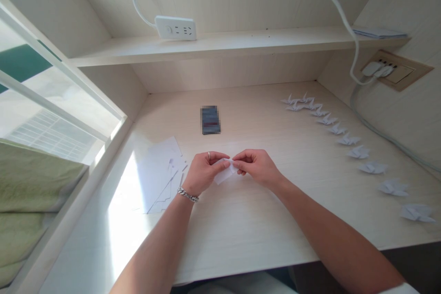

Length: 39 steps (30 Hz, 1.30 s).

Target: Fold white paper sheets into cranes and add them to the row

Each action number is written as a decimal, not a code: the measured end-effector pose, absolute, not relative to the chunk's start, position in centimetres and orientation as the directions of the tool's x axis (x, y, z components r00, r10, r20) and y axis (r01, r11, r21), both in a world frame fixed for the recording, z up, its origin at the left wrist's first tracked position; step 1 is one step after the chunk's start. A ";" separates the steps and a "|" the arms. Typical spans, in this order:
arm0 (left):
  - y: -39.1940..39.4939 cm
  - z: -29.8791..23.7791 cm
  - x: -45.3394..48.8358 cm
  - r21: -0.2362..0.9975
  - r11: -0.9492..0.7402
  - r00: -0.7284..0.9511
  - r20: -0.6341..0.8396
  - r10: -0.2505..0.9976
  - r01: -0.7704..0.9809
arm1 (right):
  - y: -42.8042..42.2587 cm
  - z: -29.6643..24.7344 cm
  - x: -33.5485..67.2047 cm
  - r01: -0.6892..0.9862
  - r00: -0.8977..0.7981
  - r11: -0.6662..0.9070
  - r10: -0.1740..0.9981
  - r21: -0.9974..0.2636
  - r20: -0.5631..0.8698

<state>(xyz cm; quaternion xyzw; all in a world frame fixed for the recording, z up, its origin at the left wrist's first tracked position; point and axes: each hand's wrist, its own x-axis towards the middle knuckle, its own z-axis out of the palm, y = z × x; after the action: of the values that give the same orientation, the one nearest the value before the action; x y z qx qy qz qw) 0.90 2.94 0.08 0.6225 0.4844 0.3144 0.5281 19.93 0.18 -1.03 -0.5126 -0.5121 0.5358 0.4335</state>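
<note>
My left hand, with a ring and a silver bracelet, and my right hand meet over the middle of the pale wooden desk. Both pinch a small folded piece of white paper between thumb and fingers, just above the desk top. The fingers of both hands are closed on it. Part of the paper is hidden behind my fingers.
A loose pile of white paper sheets lies left of my hands. Several folded white paper cranes run in a line along the right side. A dark phone lies farther back. A power strip sits on the shelf; cables hang at the right wall socket.
</note>
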 end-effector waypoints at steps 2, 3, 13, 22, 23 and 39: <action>2.9 0.1 0.9 0.963 0.031 0.334 -0.123 0.935 0.268 | 0.2 -1.0 19.9 0.055 -0.101 -0.097 0.990 -0.994 -0.102; 2.9 0.1 0.9 0.963 0.033 0.334 -0.124 0.935 0.266 | 0.1 -1.0 19.9 0.053 -0.101 -0.097 0.990 -0.994 -0.102; 2.9 0.4 0.9 0.939 0.021 0.340 -0.144 0.929 0.342 | 0.0 -1.0 19.8 0.082 -0.086 -0.075 0.993 -0.994 -0.082; 2.8 0.4 1.1 0.951 0.118 0.313 -0.210 0.926 0.287 | -0.1 -0.8 19.5 0.061 -0.124 -0.094 0.987 -0.994 -0.102; 2.8 0.5 1.1 0.953 0.128 0.310 -0.214 0.926 0.273 | 0.0 -0.8 19.5 0.052 -0.122 -0.100 0.987 -0.994 -0.106; 3.2 0.6 0.6 0.975 0.082 0.269 -0.137 0.953 0.206 | 0.2 -0.7 19.8 0.005 -0.076 -0.133 0.988 -0.991 -0.133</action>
<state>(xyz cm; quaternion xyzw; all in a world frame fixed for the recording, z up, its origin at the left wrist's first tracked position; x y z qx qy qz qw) 0.61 3.22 0.65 0.5833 0.4968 0.3446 0.5424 19.79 0.21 -0.70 -0.5127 -0.4842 0.5510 0.4461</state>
